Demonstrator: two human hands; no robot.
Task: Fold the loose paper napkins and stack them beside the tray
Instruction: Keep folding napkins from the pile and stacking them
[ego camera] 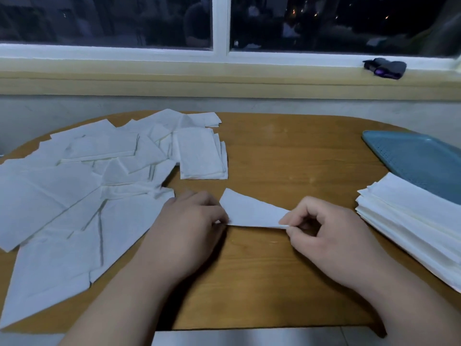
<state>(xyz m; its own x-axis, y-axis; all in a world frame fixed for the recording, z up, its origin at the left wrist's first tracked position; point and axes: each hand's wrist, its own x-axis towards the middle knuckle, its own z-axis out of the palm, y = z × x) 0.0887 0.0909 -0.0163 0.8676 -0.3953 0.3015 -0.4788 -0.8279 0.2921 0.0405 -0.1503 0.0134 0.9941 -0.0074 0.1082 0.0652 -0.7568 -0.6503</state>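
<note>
A white paper napkin [249, 211] is held between both hands just above the middle of the wooden table [287, 158]. My left hand [192, 228] pinches its left end. My right hand [331, 236] pinches its right end between thumb and forefinger. Its near edge runs straight between the hands and its far corner tilts up. A heap of loose white napkins [74, 186] spreads over the left half of the table. A stack of folded napkins [414, 223] lies at the right, against the near edge of the blue tray [419, 158].
A smaller pile of folded napkins [202, 156] sits behind my left hand. Past the table's far edge is a wall with a windowsill [224, 78]; a dark cloth item [384, 68] rests on it at the right. Bare wood shows between the hands and the tray.
</note>
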